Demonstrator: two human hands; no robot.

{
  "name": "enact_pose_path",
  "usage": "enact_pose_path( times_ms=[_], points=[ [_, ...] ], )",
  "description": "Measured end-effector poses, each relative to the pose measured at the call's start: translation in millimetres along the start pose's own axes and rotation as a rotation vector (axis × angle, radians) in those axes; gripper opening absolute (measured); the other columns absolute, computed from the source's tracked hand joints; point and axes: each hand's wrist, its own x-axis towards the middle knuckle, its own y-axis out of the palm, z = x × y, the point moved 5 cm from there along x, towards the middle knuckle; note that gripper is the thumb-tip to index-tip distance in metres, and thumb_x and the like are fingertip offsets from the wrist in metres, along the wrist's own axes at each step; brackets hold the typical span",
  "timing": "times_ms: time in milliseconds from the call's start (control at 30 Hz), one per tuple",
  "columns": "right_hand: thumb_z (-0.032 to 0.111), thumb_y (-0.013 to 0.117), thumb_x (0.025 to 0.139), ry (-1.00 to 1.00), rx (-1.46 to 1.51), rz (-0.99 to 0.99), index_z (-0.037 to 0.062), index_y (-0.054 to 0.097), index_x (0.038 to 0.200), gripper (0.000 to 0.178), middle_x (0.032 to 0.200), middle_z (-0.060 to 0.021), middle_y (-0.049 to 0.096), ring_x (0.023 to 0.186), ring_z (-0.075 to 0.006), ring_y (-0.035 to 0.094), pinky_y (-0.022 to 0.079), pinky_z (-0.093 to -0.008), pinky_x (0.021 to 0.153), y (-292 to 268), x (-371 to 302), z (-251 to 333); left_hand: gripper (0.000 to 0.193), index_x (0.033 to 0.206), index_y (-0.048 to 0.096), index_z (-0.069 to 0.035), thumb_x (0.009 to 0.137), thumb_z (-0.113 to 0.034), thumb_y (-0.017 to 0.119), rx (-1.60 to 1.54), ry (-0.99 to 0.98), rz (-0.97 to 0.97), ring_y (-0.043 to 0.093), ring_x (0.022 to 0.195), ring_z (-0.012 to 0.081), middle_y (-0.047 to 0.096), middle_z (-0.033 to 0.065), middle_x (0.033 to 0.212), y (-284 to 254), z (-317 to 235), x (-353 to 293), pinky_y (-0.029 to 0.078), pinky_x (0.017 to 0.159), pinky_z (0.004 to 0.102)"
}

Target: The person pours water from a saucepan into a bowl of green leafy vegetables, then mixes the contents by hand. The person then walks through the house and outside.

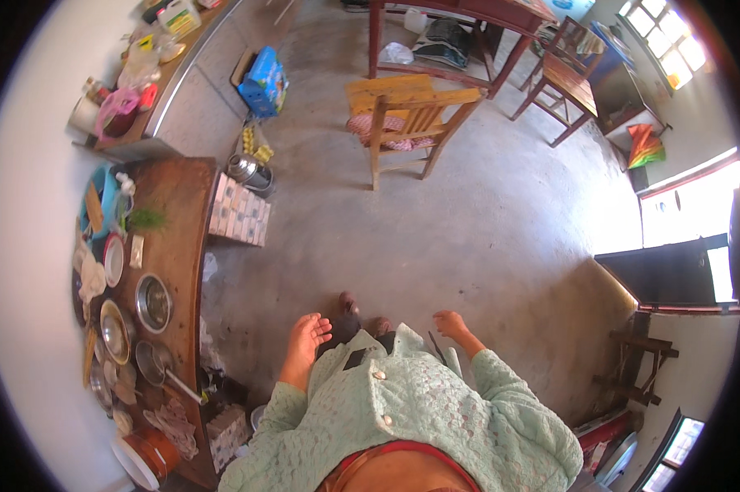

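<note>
My left hand point(307, 340) hangs in front of my body with the fingers spread and nothing in it. My right hand point(450, 322) is loosely curled beside my body and also holds nothing. Both hands are above the bare concrete floor point(468, 230). A wooden table point(181, 221) stands to my left, a step away from the left hand. On it are a steel bowl point(153, 302), a second metal bowl point(115, 330) and a strainer with a handle point(158, 364). My feet point(360, 316) show between the hands.
A wooden chair point(403, 119) with a cushion stands ahead on the floor. Beyond it are a red-framed table point(468, 33) and another chair point(562, 86). A steel kettle point(251, 172) and a blue carton point(265, 82) sit on the floor by the table. A dark cabinet point(665, 275) is at right.
</note>
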Motion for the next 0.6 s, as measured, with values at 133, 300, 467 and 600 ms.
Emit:
enact_pose_path(
  times_ms=[133,300,467,600],
  points=[
    [0.024,0.052,0.081,-0.358,-0.181,0.01,0.0061,0.057,0.101,0.027,0.083,-0.0105,0.062,0.071,-0.0185,0.061,0.048,-0.0328,0.067,-27,-6,87,0.017,0.096,0.052,-0.006,0.083,-0.019,0.051,0.32,0.16,0.02,0.057,0.075,0.0181,0.057,0.0072,0.086,63,-44,55,0.047,0.063,0.0286],
    [0.022,0.05,0.083,-0.196,0.165,-0.109,0.0067,0.057,0.103,0.026,0.08,-0.0085,0.061,0.07,-0.0149,0.059,0.047,-0.029,0.064,-116,-28,145,0.02,0.094,0.051,-0.001,0.077,-0.009,0.057,0.82,0.865,0.118,0.057,0.079,0.0221,0.056,0.0098,0.086,214,-142,101,0.046,0.068,0.0311],
    [0.023,0.054,0.079,0.051,0.087,-0.424,0.0061,0.059,0.099,0.027,0.082,-0.0109,0.062,0.074,-0.0201,0.06,0.047,-0.0314,0.066,-161,-59,17,0.023,0.096,0.051,-0.003,0.074,-0.007,0.057,0.992,1.503,0.141,0.048,0.097,0.0313,0.05,0.0142,0.104,371,-229,106,0.04,0.08,0.0386],
    [0.027,0.055,0.074,0.57,0.103,-0.392,0.004,0.06,0.098,0.033,0.089,-0.0152,0.062,0.082,-0.0295,0.06,0.046,-0.0363,0.074,-115,-106,-145,0.036,0.106,0.048,-0.004,0.074,-0.014,0.059,1.257,1.658,-0.009,0.04,0.111,0.0303,0.046,0.0138,0.114,455,-239,153,0.031,0.091,0.0432]
  ],
)
